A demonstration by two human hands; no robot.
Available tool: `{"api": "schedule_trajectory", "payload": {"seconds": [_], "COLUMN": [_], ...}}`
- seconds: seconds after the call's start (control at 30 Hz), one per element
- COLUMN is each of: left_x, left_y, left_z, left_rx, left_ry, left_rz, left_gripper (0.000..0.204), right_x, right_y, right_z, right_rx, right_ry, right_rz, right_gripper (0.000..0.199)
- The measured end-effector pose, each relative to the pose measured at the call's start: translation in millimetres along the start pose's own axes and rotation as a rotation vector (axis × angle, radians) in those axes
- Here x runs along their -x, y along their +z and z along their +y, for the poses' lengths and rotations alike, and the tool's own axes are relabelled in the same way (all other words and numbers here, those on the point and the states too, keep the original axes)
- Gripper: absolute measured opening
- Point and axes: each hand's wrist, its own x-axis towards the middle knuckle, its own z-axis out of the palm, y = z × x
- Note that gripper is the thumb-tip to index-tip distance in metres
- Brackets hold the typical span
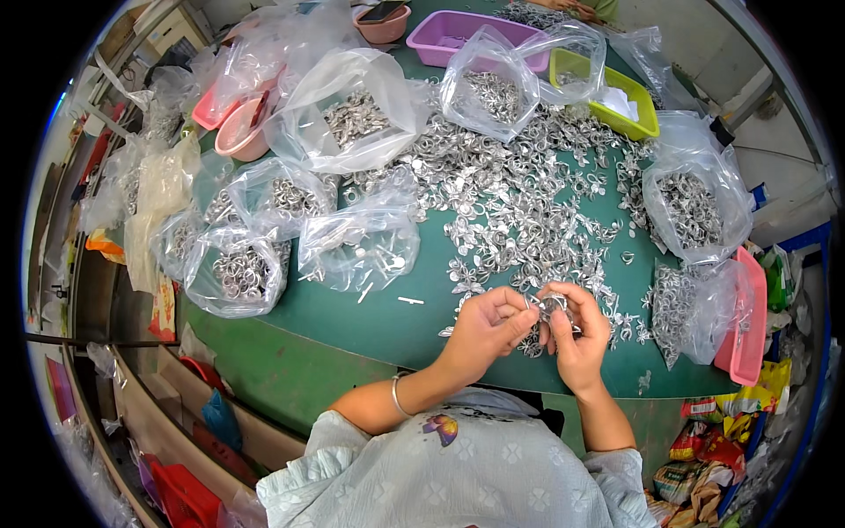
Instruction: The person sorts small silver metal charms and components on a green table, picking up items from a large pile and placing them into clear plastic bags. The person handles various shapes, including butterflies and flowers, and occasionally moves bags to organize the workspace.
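Over the near edge of the green table (pixel 370 330), both of my hands meet close together. My left hand (pixel 486 333) pinches a small silver metal piece, which looks like a ring, between thumb and fingertips. Curled beside it, my right hand (pixel 581 345) grips several silver metal rings (pixel 554 304) against its fingers. Their exact shapes are partly covered by my fingers. Just beyond and beneath the hands spreads a wide pile of loose silver metal rings (pixel 519 207), some with flat round or leaf-like tops.
Open plastic bags of metal pieces stand left (pixel 238 273), at the back (pixel 352 119) and right (pixel 691 211). Purple (pixel 431 40) and yellow-green (pixel 634 123) baskets sit at the far side, a pink tray (pixel 746 326) at the right edge. Another person's hands (pixel 572 9) show at the top.
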Motion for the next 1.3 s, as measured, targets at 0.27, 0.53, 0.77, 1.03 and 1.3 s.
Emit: {"api": "schedule_trajectory", "payload": {"seconds": [0.27,0.53,0.77,1.03,1.3], "left_x": [-3.4,0.6,-6.2,-13.0,-23.7], "left_y": [-9.0,-2.0,-4.7,-21.5,-32.5], "left_z": [-6.7,-24.4,-15.5,-2.4,3.1], "left_rx": [0.419,-0.881,-0.881,-1.153,-1.195], "left_ry": [-0.248,0.647,0.694,1.03,0.999], "left_rz": [-0.082,0.243,0.028,-0.178,-0.266], "left_gripper": [0.009,0.016,0.016,0.022,0.017], "right_x": [-0.1,1.4,1.0,1.8,-0.2], "right_y": [3.4,0.6,-8.2,-1.7,1.9], "right_z": [-1.0,0.1,5.2,3.6,7.3], "right_rx": [-0.047,0.438,-0.25,-0.158,-0.33], "right_ry": [-0.004,-0.181,0.208,0.14,0.267], "right_rz": [0.063,0.064,-0.097,-0.094,-0.055], "right_gripper": [0.026,0.026,0.024,0.024,0.024]}}
